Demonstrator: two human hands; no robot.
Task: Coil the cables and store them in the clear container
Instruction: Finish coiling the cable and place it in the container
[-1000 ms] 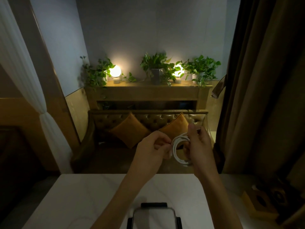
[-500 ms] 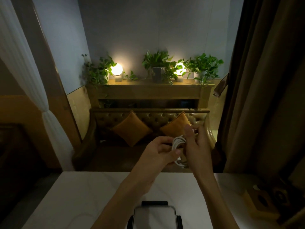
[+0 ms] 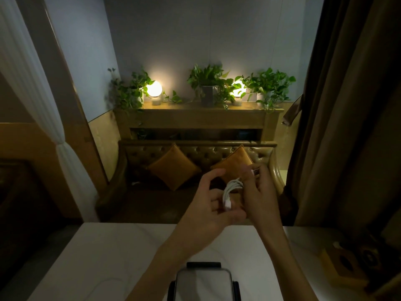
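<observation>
A white cable point(image 3: 231, 190) is bunched into a tight narrow coil in the air beyond the far edge of the white table point(image 3: 121, 257). My right hand point(image 3: 258, 196) grips the coil's upper part, with a connector end poking out near its fingertips. My left hand point(image 3: 213, 205) cups the coil's lower end, where a white plug shows; its thumb and forefinger are spread apart. The clear container point(image 3: 202, 283), with black clips at its sides, stands on the table's near edge, below my left forearm. Another thin white cable point(image 3: 106, 282) lies faintly on the table at the left.
A wooden tissue box point(image 3: 345, 266) sits at the table's right edge beside a dark curtain point(image 3: 347, 127). Behind the table are a brown tufted sofa point(image 3: 195, 161) with two orange cushions, and a shelf with plants and two lit lamps.
The open loop of cable has been squeezed into a tight narrow bundle. My left hand's fingers have opened and slid under the bundle's lower end; both hands stayed in about the same place.
</observation>
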